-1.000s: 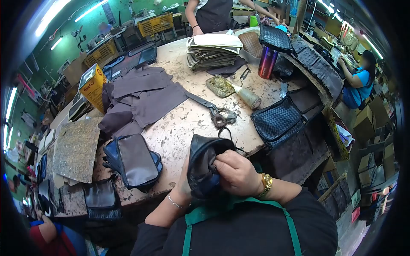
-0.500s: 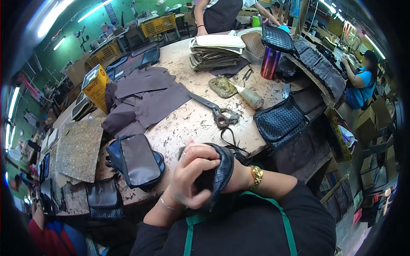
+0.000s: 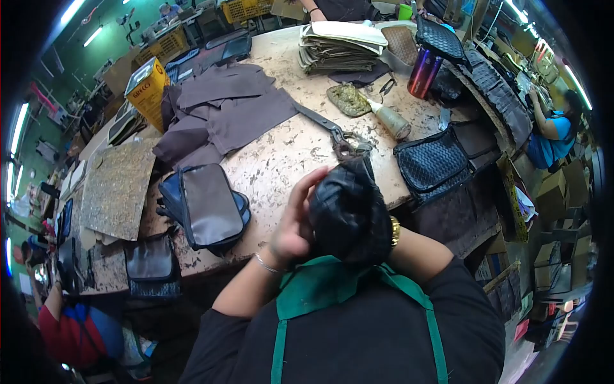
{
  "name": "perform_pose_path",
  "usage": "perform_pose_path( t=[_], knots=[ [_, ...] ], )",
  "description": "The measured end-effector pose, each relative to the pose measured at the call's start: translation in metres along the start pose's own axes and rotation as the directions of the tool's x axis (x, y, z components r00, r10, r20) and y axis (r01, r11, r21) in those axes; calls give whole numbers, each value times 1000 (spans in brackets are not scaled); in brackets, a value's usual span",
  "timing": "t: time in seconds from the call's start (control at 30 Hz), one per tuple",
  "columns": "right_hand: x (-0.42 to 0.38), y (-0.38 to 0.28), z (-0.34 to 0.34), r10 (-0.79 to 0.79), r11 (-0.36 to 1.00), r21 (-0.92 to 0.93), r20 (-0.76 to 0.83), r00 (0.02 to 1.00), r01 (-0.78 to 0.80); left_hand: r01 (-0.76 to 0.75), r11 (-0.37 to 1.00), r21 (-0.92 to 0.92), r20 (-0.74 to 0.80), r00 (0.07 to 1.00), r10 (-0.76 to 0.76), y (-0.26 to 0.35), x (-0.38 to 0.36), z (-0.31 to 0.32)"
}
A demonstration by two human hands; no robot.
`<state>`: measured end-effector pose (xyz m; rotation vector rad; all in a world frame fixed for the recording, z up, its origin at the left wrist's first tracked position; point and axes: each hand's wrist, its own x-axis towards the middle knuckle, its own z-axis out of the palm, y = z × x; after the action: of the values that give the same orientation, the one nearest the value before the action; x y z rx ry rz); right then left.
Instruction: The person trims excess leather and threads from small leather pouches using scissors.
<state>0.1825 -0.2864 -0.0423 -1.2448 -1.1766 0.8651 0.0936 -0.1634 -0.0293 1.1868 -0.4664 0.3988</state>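
A black woven leather piece point(image 3: 348, 214), bunched up, is held in front of the green apron. My left hand point(image 3: 297, 221) is at its left side, fingers raised and apart, the palm facing the leather. The leather hides my right hand; only the wrist with a gold watch shows at its right edge. Just beyond the leather, a pair of dark scissors point(image 3: 329, 128) lies on the worn table point(image 3: 275, 166). A stack of black bags with a smooth brown panel point(image 3: 208, 205) rests to the left, and a black woven bag point(image 3: 432, 168) to the right.
Dark fabric pieces point(image 3: 236, 109), a yellow box point(image 3: 147, 93) and a rough board point(image 3: 118, 192) occupy the left. Farther back are a stack of sheets point(image 3: 339, 48), a glue cone point(image 3: 390, 121) and a metallic bottle point(image 3: 424, 73). Co-workers are at the far, left and right sides.
The black leather has turned and opened out, now covering my right hand. My left hand has moved off its front to the left side, fingers spreading. The camera view has tilted down.
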Motion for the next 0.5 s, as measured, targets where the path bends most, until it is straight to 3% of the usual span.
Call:
perform_pose_path(
  t=[0.03, 0.07, 0.1, 0.13, 0.17, 0.2, 0.23, 0.27, 0.3, 0.37, 0.4, 0.43, 0.47, 0.5],
  knots=[
    [-2, -10, 3, 7, 1000, 3, 2, 1000, -8, 87, 988, -128, 41, 996, -82, 2, 2, -10],
    [-5, -30, 9, 102, 948, 306, -15, 995, -93, 104, 993, 51, -3, 995, -104, 9, 9, -9],
    [-8, -40, 17, 201, 797, 583, -4, 980, -161, 199, 974, 108, -30, 980, -197, 23, 20, -9],
    [-9, -36, 25, 52, 903, 423, 65, 996, -75, 236, 961, 148, 50, 968, -245, 31, 28, -8],
    [-7, -27, 28, -125, 986, 133, 156, 980, 104, 266, 945, 192, 127, 948, -292, 37, 34, -7],
    [-10, -26, 35, -81, 990, 126, 198, 977, 56, 407, 891, 201, 205, 872, -445, 45, 37, -9],
    [-13, -26, 40, -39, 993, 117, 239, 970, 10, 396, 891, 224, 266, 854, -447, 47, 38, -4],
    [-16, -31, 40, -32, 998, 59, 210, 977, 20, 258, 942, 213, 411, 851, -326, 43, 42, -4],
    [-17, -37, 42, -32, 998, 61, 208, 978, 19, 116, 976, 182, 549, 812, -199, 36, 45, -2],
    [-17, -51, 46, -18, 946, 321, -64, 998, 38, -22, 994, -105, 623, 778, 83, 17, 46, -2],
    [-20, -45, 41, -3, 916, 402, 43, 999, -15, -13, 1000, -5, 598, 801, 13, 16, 43, -6],
    [-24, -37, 40, -1, 915, 404, 35, 999, -13, 1, 996, 93, 564, 824, -53, 18, 39, -8],
    [-28, -30, 40, 54, 905, 423, -4, 999, -47, 107, 984, 145, 463, 871, -163, 20, 34, -3],
    [-32, -26, 41, 114, 892, 445, -38, 993, -85, 115, 978, 172, 446, 877, -181, 19, 35, -4]
  ],
)
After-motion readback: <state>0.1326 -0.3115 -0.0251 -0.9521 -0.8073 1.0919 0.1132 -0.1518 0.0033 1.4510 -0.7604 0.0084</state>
